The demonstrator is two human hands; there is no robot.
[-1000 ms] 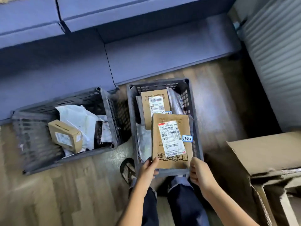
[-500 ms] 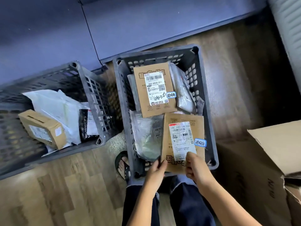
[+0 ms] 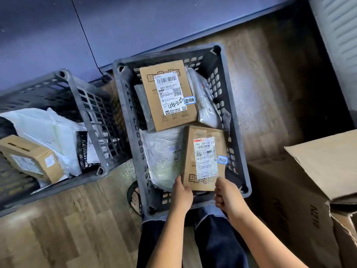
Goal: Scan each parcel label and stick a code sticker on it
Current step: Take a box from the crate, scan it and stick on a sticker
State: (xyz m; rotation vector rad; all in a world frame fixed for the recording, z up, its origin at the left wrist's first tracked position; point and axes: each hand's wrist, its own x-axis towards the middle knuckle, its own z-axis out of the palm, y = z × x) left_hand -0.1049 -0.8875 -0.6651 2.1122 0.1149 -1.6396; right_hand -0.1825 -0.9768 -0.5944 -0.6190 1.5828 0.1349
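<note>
Nearest, the left hand (image 3: pixel 181 194) and right hand (image 3: pixel 229 198) both grip the near edge of a cardboard parcel (image 3: pixel 204 132), the left curled round its near-left corner and the right pinching its near-right corner. The parcel sits in the near-right corner of the middle crate (image 3: pixel 131 132), face up, its shipping label (image 3: pixel 205 157) showing and a blue sticker (image 3: pixel 222 159) on the label's right edge. The parcel's right side is close to the crate wall, so there is little room there. Its left edge touches a white poly bag (image 3: pixel 164 157) that fills the near-left part.

A sandalled foot (image 3: pixel 135 196) stands just beside the crate's near-left corner on the wooden floor (image 3: pixel 67 229). A large open carton (image 3: pixel 318 161) stands right of the crate, with a strip of floor between them.

At the crate's far end lies a second cardboard parcel (image 3: pixel 168 97) with its own blue tag (image 3: pixel 189 100), and grey bags (image 3: pixel 204 101) are wedged along the far-right wall. A left crate (image 3: pixel 85 105) holds a small box (image 3: pixel 29 159) and white bags (image 3: pixel 44 128). A blue sofa (image 3: pixel 135 22) runs along behind both crates.

Compared with one second ago, the parcel has gone from over the near rim down into the crate, and the hands have slid back to its near edge.
</note>
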